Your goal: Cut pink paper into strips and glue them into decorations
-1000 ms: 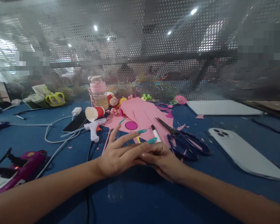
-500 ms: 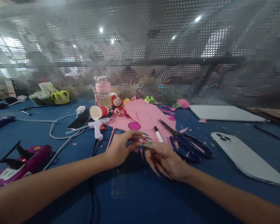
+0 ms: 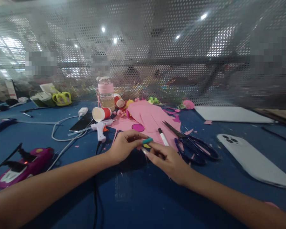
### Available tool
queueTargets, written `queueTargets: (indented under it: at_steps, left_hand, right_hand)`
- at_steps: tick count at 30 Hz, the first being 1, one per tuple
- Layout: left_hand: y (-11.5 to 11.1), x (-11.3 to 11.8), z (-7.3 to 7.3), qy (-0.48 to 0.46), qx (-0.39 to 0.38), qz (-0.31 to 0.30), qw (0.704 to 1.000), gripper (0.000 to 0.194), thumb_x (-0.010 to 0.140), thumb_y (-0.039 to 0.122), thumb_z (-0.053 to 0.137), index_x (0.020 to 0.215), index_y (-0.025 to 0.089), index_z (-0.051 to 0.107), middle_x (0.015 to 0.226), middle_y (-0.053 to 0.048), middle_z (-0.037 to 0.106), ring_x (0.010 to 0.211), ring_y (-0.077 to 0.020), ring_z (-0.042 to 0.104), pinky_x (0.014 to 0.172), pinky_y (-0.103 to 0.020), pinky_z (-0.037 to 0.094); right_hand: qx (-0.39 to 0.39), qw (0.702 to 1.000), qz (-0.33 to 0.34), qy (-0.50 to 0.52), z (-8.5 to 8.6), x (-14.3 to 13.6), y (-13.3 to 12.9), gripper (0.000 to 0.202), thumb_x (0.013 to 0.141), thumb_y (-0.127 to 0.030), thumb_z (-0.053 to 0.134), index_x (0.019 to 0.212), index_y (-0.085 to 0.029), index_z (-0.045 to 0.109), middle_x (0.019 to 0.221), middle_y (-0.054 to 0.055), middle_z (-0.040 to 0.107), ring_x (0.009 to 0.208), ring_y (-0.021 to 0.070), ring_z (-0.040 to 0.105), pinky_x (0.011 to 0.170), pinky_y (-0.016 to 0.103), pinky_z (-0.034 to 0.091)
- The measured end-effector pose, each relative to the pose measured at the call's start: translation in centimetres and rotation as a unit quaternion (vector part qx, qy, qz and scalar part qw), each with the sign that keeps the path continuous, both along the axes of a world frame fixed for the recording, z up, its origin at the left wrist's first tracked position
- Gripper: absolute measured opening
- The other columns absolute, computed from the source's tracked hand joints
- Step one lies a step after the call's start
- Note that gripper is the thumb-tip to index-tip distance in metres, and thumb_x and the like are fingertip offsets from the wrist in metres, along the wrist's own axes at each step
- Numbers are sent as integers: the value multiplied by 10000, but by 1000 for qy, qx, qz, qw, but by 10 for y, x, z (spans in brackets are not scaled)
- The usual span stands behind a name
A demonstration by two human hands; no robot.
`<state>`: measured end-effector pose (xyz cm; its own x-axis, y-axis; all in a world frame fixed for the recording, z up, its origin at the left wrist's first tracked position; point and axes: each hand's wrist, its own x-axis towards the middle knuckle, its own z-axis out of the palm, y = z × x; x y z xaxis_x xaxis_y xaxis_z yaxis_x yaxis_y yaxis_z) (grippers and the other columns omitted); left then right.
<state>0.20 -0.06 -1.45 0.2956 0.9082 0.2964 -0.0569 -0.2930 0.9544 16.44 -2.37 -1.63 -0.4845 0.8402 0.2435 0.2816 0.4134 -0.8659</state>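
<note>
My left hand and my right hand meet just above the blue table, fingers bent and tips pressed together. A long teal nail shows on my left thumb. Beneath it peeks a small yellow patch; whatever the fingertips pinch is too small and too covered to name. Behind the hands lie pink paper sheets with a magenta paper disc. A white marker with a black cap rests beyond my right hand, beside large scissors with dark blue handles.
A white glue gun, a tipped paper cup and a pink-lidded bottle stand left of the paper. Further left are cables and a purple power strip. A white phone lies right. A perforated metal screen rises behind.
My right hand has turned, its index finger and thumb now reaching to my left fingertips. The left thumb's teal nail has come into plain sight. The things on the table have stayed put.
</note>
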Motion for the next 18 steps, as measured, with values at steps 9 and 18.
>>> queueTargets:
  at_steps: [9, 18]
  left_hand:
    - [-1, -4, -2, -34, -50, -96, 994, 413, 582, 87, 719, 987, 144, 663, 1071, -97, 662, 1028, -222, 593, 917, -357, 448]
    - [-4, -6, -3, 179, 224, -50, 957, 470, 652, -5, 503, 1087, 146, 596, 1003, -99, 648, 942, -201, 593, 836, -358, 472]
  right_hand:
    - [-73, 989, -29, 123, -5, 10, 11, 387, 752, -511, 489, 721, -175, 679, 475, -44, 347, 440, 87, 305, 404, 217, 248]
    - [-129, 970, 26, 204, -10, 10, 14, 497, 737, -604, 403, 828, -192, 668, 412, -64, 333, 366, 79, 209, 382, 236, 145]
